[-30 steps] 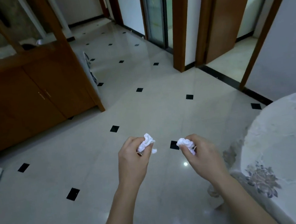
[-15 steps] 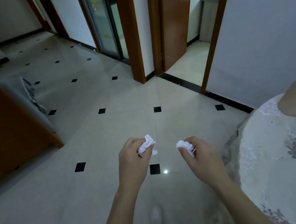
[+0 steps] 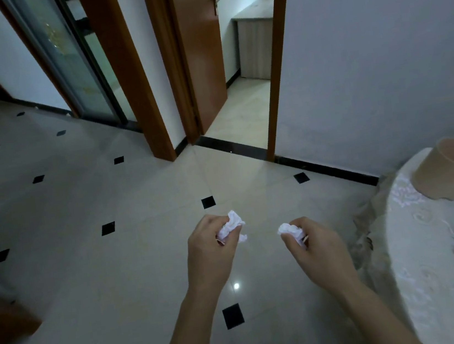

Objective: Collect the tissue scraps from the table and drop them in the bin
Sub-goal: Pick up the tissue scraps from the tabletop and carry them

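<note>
**Scraps in hand, bin-bound**

Grips left scrap (image 3: 231,224) in left hand (image 3: 210,249), fingers curled round it, near 6 o'clock. Pinches right scrap (image 3: 289,230) in right hand (image 3: 313,244), just beside at 5 — carries both out front over floor (image 3: 118,272), likely to avoid dropping bits. Stands by table (image 3: 433,260) at 4; tub (image 3: 451,171) on it at 3 — possibly the bin.

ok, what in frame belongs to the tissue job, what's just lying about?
Job: crumpled white tissue scrap in left hand; second crumpled white scrap in right hand; round table with floral white cloth; tan round tub on it, possibly the bin.
Lying about: open brown wooden door; glass sliding door; pale cabinet.
</note>
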